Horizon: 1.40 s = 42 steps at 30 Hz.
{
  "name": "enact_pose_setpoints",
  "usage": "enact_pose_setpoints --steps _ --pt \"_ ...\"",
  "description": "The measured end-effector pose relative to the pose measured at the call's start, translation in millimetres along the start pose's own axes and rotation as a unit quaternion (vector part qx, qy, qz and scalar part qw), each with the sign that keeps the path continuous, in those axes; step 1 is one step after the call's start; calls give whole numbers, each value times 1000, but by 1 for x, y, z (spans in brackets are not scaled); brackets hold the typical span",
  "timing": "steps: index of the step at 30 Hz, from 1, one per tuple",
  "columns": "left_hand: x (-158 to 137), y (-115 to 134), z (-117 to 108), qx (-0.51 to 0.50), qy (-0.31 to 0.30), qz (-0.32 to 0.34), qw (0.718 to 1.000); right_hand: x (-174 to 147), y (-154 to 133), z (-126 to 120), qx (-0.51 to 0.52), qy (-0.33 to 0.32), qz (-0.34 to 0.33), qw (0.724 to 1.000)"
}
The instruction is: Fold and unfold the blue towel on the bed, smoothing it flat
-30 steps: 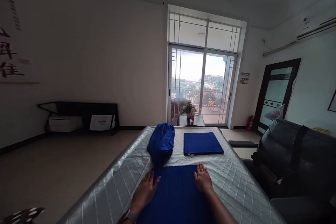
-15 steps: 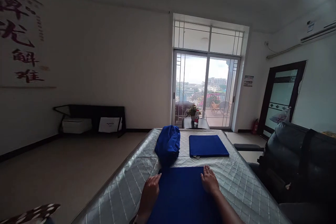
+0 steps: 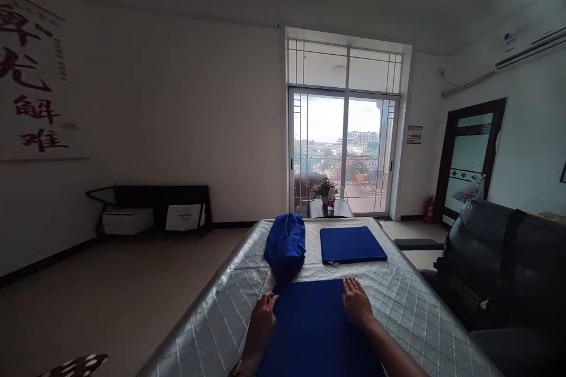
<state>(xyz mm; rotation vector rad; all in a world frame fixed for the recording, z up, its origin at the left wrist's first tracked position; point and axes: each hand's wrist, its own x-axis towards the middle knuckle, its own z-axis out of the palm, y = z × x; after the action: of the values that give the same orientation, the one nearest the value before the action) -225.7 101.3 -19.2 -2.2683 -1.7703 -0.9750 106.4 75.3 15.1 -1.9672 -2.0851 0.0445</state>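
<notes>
A flat, folded blue cloth (image 3: 316, 324) lies in front of me on the silver quilted cover (image 3: 212, 312). At its far left corner my left hand (image 3: 264, 313) has the edge pinched between bent fingers. On the far right corner rests my right hand (image 3: 357, 303), its fingers stretched out flat. Just beyond the cloth, a loosely bunched blue cloth (image 3: 286, 244) sits at the left. A neatly folded blue cloth (image 3: 352, 244) lies beyond my right hand, with a small pale tag showing under its near edge.
A black armchair (image 3: 481, 259) stands close at the right of the covered table. Past the far end is a small dark table (image 3: 316, 208) with a potted plant (image 3: 325, 188) and a bottle (image 3: 331, 197). A low black bench (image 3: 161, 194) stands by the left wall.
The view has shifted slightly. My left fingers look more bent at the cloth's corner. My right hand stays flat at the other corner, and the cloths keep their places.
</notes>
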Motion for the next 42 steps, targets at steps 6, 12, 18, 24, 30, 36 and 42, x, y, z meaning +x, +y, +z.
enact_pose_setpoints --steps 6,12,18,24,30,36,42 --pt "-1 4 -6 -4 -3 -9 1000 0 10 6 13 -30 38 999" --pt "1 8 -13 -40 -48 -32 997 3 18 16 28 -43 44 998" --pt "12 37 -24 -19 -50 -20 998 3 19 16 41 -45 41 997" --pt "37 138 17 -41 -98 84 991 3 18 13 39 -48 40 997" --pt "42 211 76 -32 -127 157 979 2 22 14 16 -53 18 998" --pt "34 179 85 -3 -151 92 984 7 22 17 8 -53 32 998" --pt "30 92 52 43 -143 14 989 9 20 16 10 -58 45 997"
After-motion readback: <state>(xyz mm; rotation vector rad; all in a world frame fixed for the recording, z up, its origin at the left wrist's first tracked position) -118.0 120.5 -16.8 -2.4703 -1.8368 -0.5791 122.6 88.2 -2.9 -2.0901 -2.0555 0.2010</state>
